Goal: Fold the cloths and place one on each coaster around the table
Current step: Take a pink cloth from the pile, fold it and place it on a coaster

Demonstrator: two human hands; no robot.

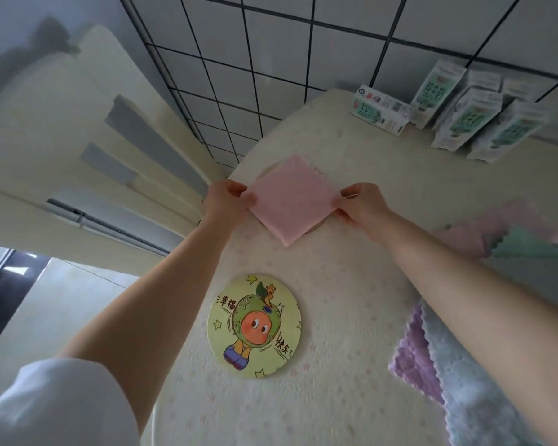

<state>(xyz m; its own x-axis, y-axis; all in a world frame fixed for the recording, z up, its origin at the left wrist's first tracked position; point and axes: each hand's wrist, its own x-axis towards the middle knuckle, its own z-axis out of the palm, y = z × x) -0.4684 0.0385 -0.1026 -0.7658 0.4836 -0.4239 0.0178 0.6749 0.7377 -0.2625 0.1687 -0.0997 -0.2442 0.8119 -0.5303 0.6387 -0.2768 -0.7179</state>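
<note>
Pinching opposite corners of the folded pink cloth (pixel 292 201), both hands' fingers (pixel 239 192) flank it; milk cartons (pixel 458 120) stand beyond.

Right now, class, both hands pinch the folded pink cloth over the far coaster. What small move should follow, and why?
Probably let go. The pink cloth seems to lie flat, folded, covering most of the far coaster, with the left hand and right hand pinching opposite corners. The cartoon coaster nearby is bare.
</note>
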